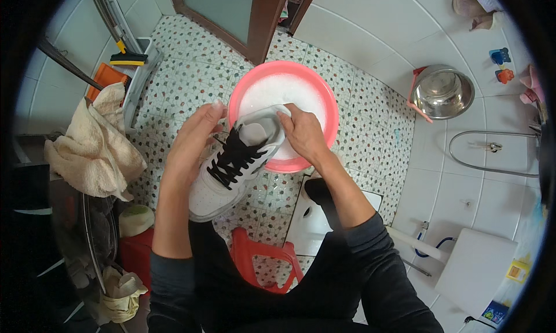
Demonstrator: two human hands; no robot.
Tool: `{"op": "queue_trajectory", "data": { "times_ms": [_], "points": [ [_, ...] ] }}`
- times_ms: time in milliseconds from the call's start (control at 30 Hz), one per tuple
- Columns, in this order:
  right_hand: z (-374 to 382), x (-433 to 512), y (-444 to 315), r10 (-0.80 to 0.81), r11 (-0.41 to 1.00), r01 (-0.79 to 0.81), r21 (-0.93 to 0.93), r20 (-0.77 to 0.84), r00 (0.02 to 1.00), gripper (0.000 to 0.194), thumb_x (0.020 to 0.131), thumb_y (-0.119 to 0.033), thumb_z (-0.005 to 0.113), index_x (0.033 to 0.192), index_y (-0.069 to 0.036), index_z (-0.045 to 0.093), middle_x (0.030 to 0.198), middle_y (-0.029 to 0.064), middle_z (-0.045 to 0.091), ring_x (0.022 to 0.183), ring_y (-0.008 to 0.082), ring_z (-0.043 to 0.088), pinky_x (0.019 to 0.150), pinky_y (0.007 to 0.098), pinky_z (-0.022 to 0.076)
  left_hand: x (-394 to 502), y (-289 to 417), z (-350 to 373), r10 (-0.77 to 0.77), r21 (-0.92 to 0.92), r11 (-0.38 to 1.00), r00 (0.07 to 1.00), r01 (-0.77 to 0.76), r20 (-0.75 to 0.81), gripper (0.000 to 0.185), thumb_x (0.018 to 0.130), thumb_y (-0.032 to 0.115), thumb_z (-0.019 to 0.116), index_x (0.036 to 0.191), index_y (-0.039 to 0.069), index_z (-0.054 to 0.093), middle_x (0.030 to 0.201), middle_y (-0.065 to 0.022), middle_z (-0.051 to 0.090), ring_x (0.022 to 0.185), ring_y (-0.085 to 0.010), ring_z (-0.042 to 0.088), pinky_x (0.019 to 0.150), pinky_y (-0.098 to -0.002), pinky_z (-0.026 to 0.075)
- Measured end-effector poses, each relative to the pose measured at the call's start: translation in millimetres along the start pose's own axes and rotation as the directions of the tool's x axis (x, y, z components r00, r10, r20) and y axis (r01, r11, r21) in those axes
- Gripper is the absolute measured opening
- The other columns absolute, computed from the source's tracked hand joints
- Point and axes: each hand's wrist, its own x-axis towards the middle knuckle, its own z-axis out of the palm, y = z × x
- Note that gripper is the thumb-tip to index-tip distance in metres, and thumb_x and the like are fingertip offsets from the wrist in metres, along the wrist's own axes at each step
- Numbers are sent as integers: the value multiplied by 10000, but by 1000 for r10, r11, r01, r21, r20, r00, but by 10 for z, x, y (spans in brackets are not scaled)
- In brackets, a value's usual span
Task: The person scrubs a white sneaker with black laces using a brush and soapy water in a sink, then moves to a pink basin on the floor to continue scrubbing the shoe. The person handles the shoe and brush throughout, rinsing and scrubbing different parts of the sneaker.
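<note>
A white sneaker with black laces is tilted in front of me, its toe towards my lap. My right hand grips the padded heel collar, thumb at the rim of the opening. Left of the laces, my left hand is raised with fingers apart. A loose lace end shows near its lower fingers; whether they touch is unclear. The shoe's heel end overhangs a pink basin on the floor, which holds white suds.
A red plastic stool stands between my legs. Right of it lies a white squat-toilet pan. A beige towel hangs at left, near a squeegee. A metal bowl hangs on the right wall. Ahead is a brown-framed door.
</note>
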Motion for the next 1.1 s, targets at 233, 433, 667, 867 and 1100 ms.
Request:
{"op": "queue_trajectory", "data": {
  "times_ms": [233, 433, 667, 867, 1100],
  "points": [
    [-234, -195, -15, -35, 998, 30, 63, 79, 996, 320, 1052, -263, 614, 1253, -22, 680, 922, 284, 731, 896, 459, 716, 815, 518, 554, 86, -526, 200, -323, -220, 891, 895, 397, 307, 819, 972, 693, 626, 1503, 80, 510, 1234, -86, 639, 1156, -246, 599, 984, -414, 492],
    [-180, -451, -131, -76, 975, 79, 207, -22, 997, 303, 1068, -188, 590, 1312, -22, 656, 800, 212, 689, 718, 299, 679, 731, 394, 534, 36, -847, 484, -328, -495, 662, 811, 563, 484, 765, 1018, 629, 599, 1551, 92, 484, 1486, -108, 598, 1310, -256, 592, 1113, -434, 496],
    [-186, -481, 49, 13, 872, -103, 479, 188, 982, 347, 1096, -270, 578, 1289, 6, 662, 1076, 203, 733, 1027, 249, 701, 936, 393, 537, -10, -997, 551, -440, -539, 486, 725, 688, 530, 599, 1035, 561, 630, 1406, 90, 649, 1313, -92, 719, 1127, -220, 688, 993, -364, 576],
    [31, -44, 625, 132, 979, -142, -147, -75, 988, 683, 900, -382, 791, 1406, 23, 578, 1296, 249, 619, 1217, 424, 588, 1025, 495, 519, 26, -922, 532, -507, -520, 596, 789, 612, 347, 675, 976, 550, 721, 1457, 90, 607, 1338, -74, 702, 1147, -224, 678, 1003, -360, 556],
    [700, 53, 908, 344, 853, -328, -406, -36, 938, 828, 868, -312, 757, 1574, -122, 370, 1234, 284, 580, 1109, 487, 619, 882, 574, 559, 91, -862, 525, -488, -541, 601, 806, 588, 334, 703, 973, 512, 738, 1492, 68, 572, 1388, -81, 675, 1204, -207, 650, 1058, -332, 510]
  ]
}}
